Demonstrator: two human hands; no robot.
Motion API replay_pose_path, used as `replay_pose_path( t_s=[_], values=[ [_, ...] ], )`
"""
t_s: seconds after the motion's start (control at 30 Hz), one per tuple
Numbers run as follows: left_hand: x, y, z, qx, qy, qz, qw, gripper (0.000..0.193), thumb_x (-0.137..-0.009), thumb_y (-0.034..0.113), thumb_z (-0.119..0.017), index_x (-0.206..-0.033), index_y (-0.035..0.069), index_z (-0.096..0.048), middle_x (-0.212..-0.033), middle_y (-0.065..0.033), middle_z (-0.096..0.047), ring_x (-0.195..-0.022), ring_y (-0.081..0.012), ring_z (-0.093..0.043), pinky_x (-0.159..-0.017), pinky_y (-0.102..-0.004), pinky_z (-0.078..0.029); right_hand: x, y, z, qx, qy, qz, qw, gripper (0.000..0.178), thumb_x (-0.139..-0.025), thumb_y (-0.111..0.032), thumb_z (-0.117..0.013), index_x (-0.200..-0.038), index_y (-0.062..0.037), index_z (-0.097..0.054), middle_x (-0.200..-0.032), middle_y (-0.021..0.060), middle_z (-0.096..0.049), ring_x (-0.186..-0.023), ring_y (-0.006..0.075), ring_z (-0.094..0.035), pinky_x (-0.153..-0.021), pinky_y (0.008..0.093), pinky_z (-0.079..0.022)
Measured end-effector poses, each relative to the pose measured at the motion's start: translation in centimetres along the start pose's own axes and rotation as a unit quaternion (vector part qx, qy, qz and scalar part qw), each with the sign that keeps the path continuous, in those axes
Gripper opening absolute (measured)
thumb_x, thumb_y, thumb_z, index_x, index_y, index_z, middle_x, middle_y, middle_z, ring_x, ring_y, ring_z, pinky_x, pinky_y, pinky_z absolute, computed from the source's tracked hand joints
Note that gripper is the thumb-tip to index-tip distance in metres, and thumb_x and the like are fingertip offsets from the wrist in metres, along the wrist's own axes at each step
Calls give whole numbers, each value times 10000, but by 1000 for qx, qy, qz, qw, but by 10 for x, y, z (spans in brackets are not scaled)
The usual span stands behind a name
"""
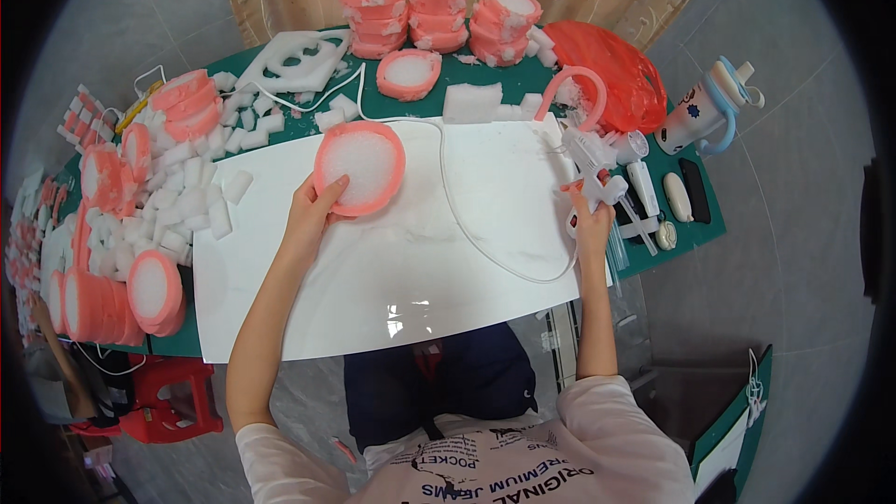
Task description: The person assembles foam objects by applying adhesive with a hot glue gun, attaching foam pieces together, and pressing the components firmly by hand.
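Observation:
My left hand grips the lower edge of a round foam piece, white in the middle with a pink rim, over the white board. Its thumb lies on the white face. At the board's right edge, my right hand is closed round the handle of a white glue gun, which points up and left. A white cord loops across the board toward the right hand. Next to the glue gun, several clear glue sticks lie on the green table.
Stacks of pink-rimmed foam rounds stand at the back, with more at the left. White foam blocks pile up there. A red plastic bag and a tumbler are at the right. A red stool stands below left.

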State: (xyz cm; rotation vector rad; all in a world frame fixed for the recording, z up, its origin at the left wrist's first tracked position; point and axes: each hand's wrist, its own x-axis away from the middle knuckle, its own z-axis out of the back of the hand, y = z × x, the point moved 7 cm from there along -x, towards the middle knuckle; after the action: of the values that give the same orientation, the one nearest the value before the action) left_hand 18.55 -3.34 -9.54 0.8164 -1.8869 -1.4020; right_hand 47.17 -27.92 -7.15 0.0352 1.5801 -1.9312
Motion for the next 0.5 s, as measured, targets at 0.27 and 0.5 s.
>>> replay_pose_path(
  t_s=[0.27, 0.5],
  values=[
    [0, -3, 0, -1, -2, 2, 1000, 325, -817, 209, -561, -1053, -6, -499, -903, -56, -553, -779, -103, -551, -678, -228, -474, -1, 9, 4, -56, 39, -4, 998, 129, -768, -121, -569, -789, 6, -560, -699, 39, -586, -551, 56, -437, -516, 217, -344],
    [5, 1, -5, -18, 1, 6, 1000, 329, -813, 219, -562, -1054, 2, -507, -915, -56, -555, -805, -104, -542, -713, -226, -452, -3, 24, -3, -119, -10, -108, 987, 128, -765, -111, -558, -808, 10, -553, -716, 86, -602, -437, 90, -449, -406, 225, -354]
  ],
)
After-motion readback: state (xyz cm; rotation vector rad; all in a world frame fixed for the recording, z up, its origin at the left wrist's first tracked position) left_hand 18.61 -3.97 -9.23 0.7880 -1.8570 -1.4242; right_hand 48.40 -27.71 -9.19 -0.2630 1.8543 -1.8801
